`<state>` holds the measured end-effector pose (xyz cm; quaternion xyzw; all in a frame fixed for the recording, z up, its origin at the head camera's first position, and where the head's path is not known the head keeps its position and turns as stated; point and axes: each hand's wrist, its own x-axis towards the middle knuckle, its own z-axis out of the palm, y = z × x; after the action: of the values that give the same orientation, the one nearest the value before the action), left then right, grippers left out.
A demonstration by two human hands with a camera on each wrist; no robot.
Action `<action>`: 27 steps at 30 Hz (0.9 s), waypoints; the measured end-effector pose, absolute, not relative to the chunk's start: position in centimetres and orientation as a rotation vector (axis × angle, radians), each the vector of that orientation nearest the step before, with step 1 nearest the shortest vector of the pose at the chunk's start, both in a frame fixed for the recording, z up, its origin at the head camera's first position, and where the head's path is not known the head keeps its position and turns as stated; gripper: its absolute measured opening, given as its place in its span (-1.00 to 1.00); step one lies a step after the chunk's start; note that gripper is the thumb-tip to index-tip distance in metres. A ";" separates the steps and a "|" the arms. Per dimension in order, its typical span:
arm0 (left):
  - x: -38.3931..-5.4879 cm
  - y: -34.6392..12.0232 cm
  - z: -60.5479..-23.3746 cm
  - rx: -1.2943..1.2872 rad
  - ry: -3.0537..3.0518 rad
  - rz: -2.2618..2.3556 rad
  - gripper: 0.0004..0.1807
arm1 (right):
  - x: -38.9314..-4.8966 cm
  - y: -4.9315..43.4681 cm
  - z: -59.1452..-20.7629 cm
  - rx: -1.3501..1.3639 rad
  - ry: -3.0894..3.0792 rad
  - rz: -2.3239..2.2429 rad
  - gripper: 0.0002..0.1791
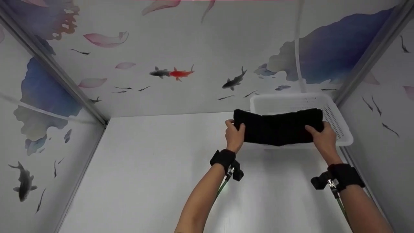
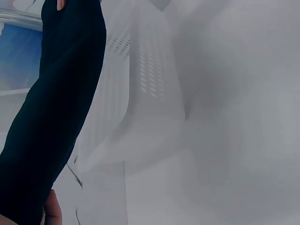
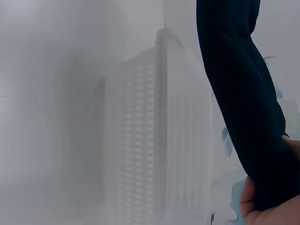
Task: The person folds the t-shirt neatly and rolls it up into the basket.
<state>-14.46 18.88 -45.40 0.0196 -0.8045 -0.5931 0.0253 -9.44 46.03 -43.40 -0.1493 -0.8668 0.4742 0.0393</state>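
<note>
A folded black cloth (image 1: 278,127) is stretched between both hands above a white plastic basket (image 1: 341,129). My left hand (image 1: 234,136) pinches its left end, thumb in front and fingers behind. At the other end my right hand (image 1: 325,139) grips the cloth the same way. The cloth sags slightly in the middle and hides much of the basket's inside. In the left wrist view the dark cloth (image 2: 56,98) runs up past the slotted basket wall (image 2: 152,70). From the right wrist, fingers (image 3: 248,197) show curled round the cloth's near end.
The basket stands at the back right of a white table (image 1: 145,168), near the corner. Panels printed with fish and petals rise behind (image 1: 207,42) and at both sides. Black wrist straps (image 1: 223,157) with small cameras and green cables are on both arms.
</note>
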 end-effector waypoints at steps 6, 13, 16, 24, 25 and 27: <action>-14.2 20.5 -45.3 -0.145 -2.550 -1.907 -0.39 | -9.2 48.3 -43.3 -0.467 -2.612 1.486 -0.08; -13.3 21.3 -47.4 -0.357 -2.613 -1.810 -0.33 | -8.2 49.1 -44.6 -0.580 -2.567 1.577 -0.12; -12.7 21.8 -47.8 -0.361 -2.644 -1.759 -0.37 | -7.9 49.0 -45.8 -0.607 -2.594 1.588 -0.15; -11.1 22.5 -49.5 -0.277 -2.856 -1.546 -0.59 | -7.7 48.7 -48.1 -0.554 -2.789 1.490 -0.27; -11.0 22.6 -49.5 -0.249 -2.886 -1.553 -0.58 | -7.8 48.8 -48.2 -0.541 -2.812 1.478 -0.29; -11.0 22.9 -49.5 -0.191 -2.950 -1.561 -0.53 | -7.8 48.9 -48.0 -0.531 -2.851 1.447 -0.31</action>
<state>-11.00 22.86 -49.50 -0.0567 -0.8779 -0.4647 -0.1005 -7.81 48.89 -48.01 -0.1637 -0.8785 0.4460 -0.0499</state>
